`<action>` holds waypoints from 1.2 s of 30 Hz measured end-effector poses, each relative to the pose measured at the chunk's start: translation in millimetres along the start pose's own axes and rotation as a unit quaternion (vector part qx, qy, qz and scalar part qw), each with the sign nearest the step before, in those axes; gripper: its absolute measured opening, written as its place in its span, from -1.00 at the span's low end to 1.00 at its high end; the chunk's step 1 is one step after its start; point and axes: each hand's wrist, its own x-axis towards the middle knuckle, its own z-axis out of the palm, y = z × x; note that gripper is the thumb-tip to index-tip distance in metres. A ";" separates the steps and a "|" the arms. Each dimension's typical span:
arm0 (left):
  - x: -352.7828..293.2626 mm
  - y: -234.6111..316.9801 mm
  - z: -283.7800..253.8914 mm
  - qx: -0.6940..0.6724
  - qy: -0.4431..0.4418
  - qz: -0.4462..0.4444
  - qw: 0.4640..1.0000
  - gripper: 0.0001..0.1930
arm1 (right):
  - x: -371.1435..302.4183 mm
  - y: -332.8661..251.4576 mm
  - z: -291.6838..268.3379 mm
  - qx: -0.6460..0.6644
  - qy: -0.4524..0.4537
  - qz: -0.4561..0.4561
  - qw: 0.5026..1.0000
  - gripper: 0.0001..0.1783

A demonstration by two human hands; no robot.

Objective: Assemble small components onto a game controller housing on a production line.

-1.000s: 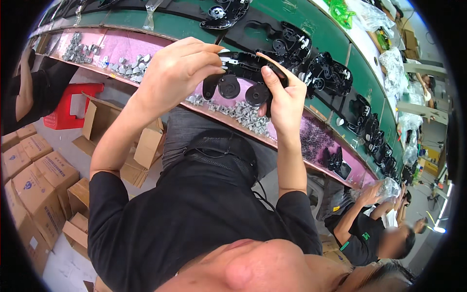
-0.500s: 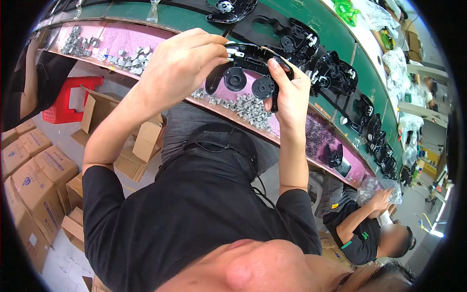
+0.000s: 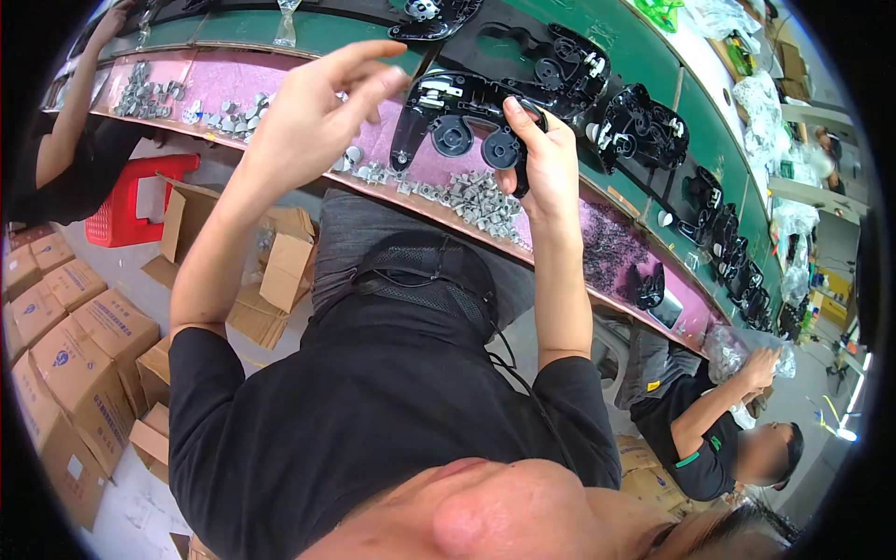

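A black game controller shell (image 3: pixel 471 110) is held up over the near edge of the bench by my right hand (image 3: pixel 553 161). My right thumb presses on its upper right part, and the fingers wrap round the right grip. Two round stick wells and a white-and-metal part at the upper left show on its inner side. My left hand (image 3: pixel 313 117) hovers just left of the shell, thumb and index finger apart, with nothing visible between them. Small grey plastic parts (image 3: pixel 481 201) lie heaped on the pink mat (image 3: pixel 378 140) below the shell.
More black controller shells (image 3: pixel 644 131) line the green bench (image 3: pixel 233 28). Tiny black pieces (image 3: pixel 611 252) cover the mat at right. A co-worker at right handles a clear plastic bag (image 3: pixel 723 350); another person's arm (image 3: pixel 70 121) is at left. Cardboard boxes (image 3: pixel 112 331) and a red stool (image 3: pixel 112 219) stand left.
My left hand has come off the shell's upper left part and moved left, its fingers opening. My right hand keeps hold of the shell, shifted slightly left.
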 end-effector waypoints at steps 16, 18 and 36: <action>85.5 -107.0 -25.9 -0.333 0.208 -0.052 0.918 -0.43 | -96.4 -57.6 65.5 0.064 -0.368 -0.332 0.866 -0.67; 69.7 -126.1 -34.2 -0.316 0.141 -0.020 0.938 -0.49 | -102.8 -60.0 87.5 0.184 -0.439 -0.331 0.815 -0.78; -56.5 -26.3 -4.4 -0.133 0.121 0.066 0.982 -0.60 | -138.0 -17.8 119.1 0.385 -0.517 -0.215 0.734 -0.71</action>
